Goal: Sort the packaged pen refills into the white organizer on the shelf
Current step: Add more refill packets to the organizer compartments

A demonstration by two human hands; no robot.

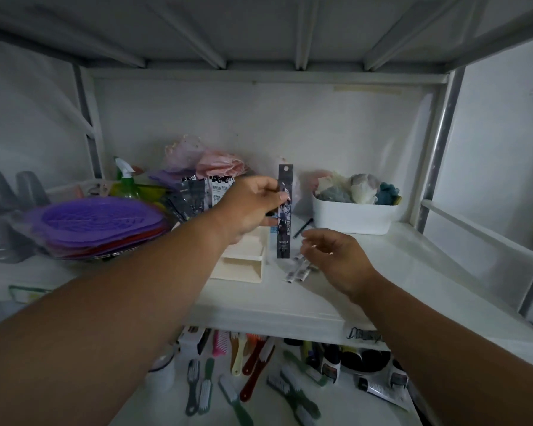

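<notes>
- Shelf: white, carries everything for this task; lower level below holds scattered brushes and combs, not relevant.
- Purple leaf-shaped mats: stacked at left of the shelf, well apart from the working spot.
- White tub: at back right, full of pale and blue-green soft items; not the target, as far as I can judge.
- White organizer: low open box at shelf centre, directly under the left forearm; its far part is hidden by the arm, so I cannot tell what is in it.
- Left hand: reaching in over the organizer, thumb and fingers pinching a packaged pen refill about mid-length.
- That refill pack: long axis upright, hang-hole end on top, lower end down just beside the organizer's right wall, outside it. Key relation: organizer lies to the left of the pack and below the holding hand, so the move is likely a short shift left, then down.
- Right hand: hovering low, fingers loosely spread, holding nothing, just above and right of the loose packs.
- Loose refill packs: small cluster flat on the shelf, right of the organizer, long axes slanted; right hand is clearly nearer to them.
- More packs: upright cluster behind the left wrist, near the mats.
- Black stick: lone thin item lying slanted near the tub; cannot tell what it is.
</notes>
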